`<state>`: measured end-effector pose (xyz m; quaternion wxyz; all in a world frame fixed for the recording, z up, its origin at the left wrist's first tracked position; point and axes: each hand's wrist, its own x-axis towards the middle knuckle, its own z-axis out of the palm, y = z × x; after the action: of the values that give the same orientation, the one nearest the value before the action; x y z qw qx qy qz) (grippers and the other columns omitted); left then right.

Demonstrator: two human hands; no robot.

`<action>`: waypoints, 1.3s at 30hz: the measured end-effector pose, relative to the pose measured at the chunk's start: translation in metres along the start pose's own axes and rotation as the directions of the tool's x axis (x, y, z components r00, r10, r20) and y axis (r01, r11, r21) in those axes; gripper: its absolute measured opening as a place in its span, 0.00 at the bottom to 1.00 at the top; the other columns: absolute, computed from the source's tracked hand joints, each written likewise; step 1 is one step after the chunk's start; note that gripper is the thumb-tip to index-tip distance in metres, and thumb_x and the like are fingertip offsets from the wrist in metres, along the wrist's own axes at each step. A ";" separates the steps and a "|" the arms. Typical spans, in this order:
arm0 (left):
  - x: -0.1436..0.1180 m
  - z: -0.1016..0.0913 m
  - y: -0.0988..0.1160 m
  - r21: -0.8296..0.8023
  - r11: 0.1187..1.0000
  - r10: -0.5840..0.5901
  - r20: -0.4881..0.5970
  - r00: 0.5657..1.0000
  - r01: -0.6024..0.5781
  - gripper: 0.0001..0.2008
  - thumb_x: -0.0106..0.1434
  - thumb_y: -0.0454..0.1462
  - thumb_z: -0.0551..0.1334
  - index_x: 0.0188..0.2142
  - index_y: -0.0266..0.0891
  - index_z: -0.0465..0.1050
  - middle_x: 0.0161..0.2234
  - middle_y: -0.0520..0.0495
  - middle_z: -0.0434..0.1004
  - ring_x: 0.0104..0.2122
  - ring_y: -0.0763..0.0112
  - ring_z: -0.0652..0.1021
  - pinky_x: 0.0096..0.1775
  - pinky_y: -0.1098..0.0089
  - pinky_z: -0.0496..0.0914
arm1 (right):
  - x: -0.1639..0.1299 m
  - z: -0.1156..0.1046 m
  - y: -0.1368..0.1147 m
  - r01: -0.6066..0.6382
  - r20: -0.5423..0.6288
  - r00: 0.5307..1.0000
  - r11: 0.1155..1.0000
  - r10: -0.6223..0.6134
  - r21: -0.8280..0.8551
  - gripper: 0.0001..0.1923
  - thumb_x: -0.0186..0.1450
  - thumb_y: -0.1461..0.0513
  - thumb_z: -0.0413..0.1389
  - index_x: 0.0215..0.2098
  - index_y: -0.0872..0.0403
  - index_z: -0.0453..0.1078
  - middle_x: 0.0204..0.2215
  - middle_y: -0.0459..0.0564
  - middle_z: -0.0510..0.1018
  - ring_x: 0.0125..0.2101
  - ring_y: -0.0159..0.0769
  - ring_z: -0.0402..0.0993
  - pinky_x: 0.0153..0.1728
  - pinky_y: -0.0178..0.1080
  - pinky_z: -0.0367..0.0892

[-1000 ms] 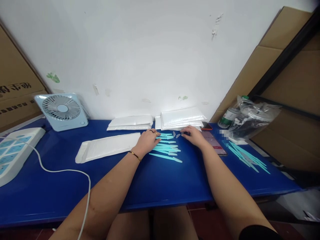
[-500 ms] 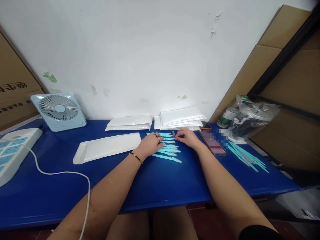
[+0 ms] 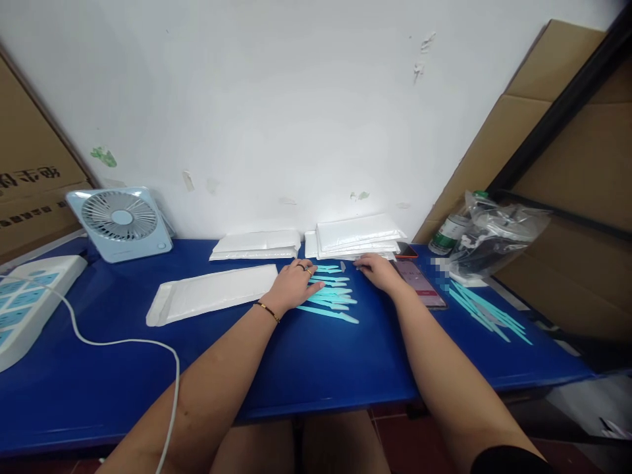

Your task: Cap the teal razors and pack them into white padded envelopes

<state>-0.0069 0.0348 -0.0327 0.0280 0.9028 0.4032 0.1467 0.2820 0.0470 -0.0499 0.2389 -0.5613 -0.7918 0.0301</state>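
At the far left a white power strip (image 3: 34, 299) lies on the blue table (image 3: 340, 372), its white cable (image 3: 135, 340) running near and crossing the left forearm in view, so a wide arm swing could drag it. Beside it, farther back, stands a light-blue desk fan (image 3: 121, 220); if switched on, its draught might shift the flat white padded envelope (image 3: 212, 293) to its right. The left hand (image 3: 296, 283) lies over the handles of a row of turquoise eyebrow razors (image 3: 330, 299), fingers slightly spread; whether it grips any, I cannot tell. Pressing unevenly there could fan the row out. A small translucent piece (image 3: 343, 266) lies by the far razors' tips and could be brushed away. Just right, the right hand (image 3: 378, 270) has thumb and fingertips close together; what they pinch, if anything, is hidden. A smartphone (image 3: 422, 283) lies beside the right forearm, easily nudged; more razors (image 3: 486, 309) lie farther right.
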 end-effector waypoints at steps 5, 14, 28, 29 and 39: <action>-0.001 0.002 0.001 0.032 0.999 0.013 0.032 0.999 -0.014 0.30 0.65 0.55 0.44 0.54 0.40 0.66 0.54 0.42 0.67 0.54 0.58 0.65 0.49 0.59 0.63 | -0.002 -0.003 -0.004 -0.110 0.035 0.994 0.993 0.108 0.047 0.09 0.58 0.65 0.55 0.35 0.52 0.77 0.34 0.50 0.79 0.34 0.38 0.74 0.38 0.38 0.66; 0.000 0.001 0.002 0.043 0.999 0.006 0.046 0.999 -0.008 0.29 0.65 0.55 0.45 0.55 0.41 0.66 0.54 0.42 0.66 0.53 0.58 0.65 0.50 0.59 0.61 | -0.004 -0.007 -0.008 -0.192 0.050 0.981 0.975 0.187 0.111 0.11 0.59 0.57 0.56 0.35 0.53 0.77 0.33 0.50 0.79 0.31 0.36 0.73 0.34 0.35 0.65; -0.001 -0.001 0.003 0.039 0.999 0.001 0.072 0.997 -0.003 0.29 0.65 0.54 0.45 0.57 0.41 0.64 0.56 0.42 0.65 0.54 0.57 0.64 0.50 0.59 0.62 | -0.006 -0.011 -0.009 -0.299 0.091 0.953 0.946 0.289 0.125 0.14 0.59 0.63 0.51 0.42 0.54 0.72 0.21 0.45 0.75 0.18 0.29 0.67 0.24 0.32 0.62; -0.001 0.000 0.002 0.040 0.999 0.001 0.073 0.997 -0.004 0.29 0.65 0.54 0.45 0.57 0.41 0.64 0.56 0.42 0.65 0.54 0.57 0.64 0.50 0.59 0.62 | -0.007 -0.012 -0.007 -0.275 0.065 0.961 0.953 0.269 0.125 0.13 0.59 0.63 0.52 0.40 0.54 0.73 0.22 0.45 0.75 0.20 0.30 0.68 0.25 0.32 0.63; -0.001 0.000 0.002 0.024 0.999 0.023 0.071 0.997 -0.024 0.31 0.64 0.56 0.44 0.57 0.42 0.64 0.55 0.43 0.65 0.54 0.56 0.64 0.50 0.60 0.62 | -0.005 -0.003 -0.021 -0.095 0.094 0.993 0.965 0.074 0.244 0.07 0.56 0.61 0.58 0.31 0.52 0.77 0.26 0.46 0.77 0.25 0.32 0.69 0.28 0.33 0.63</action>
<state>-0.0062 0.0331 -0.0328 0.0291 0.9124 0.3931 0.1098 0.2659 0.0343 -0.0423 0.2723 -0.5586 -0.7665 0.1624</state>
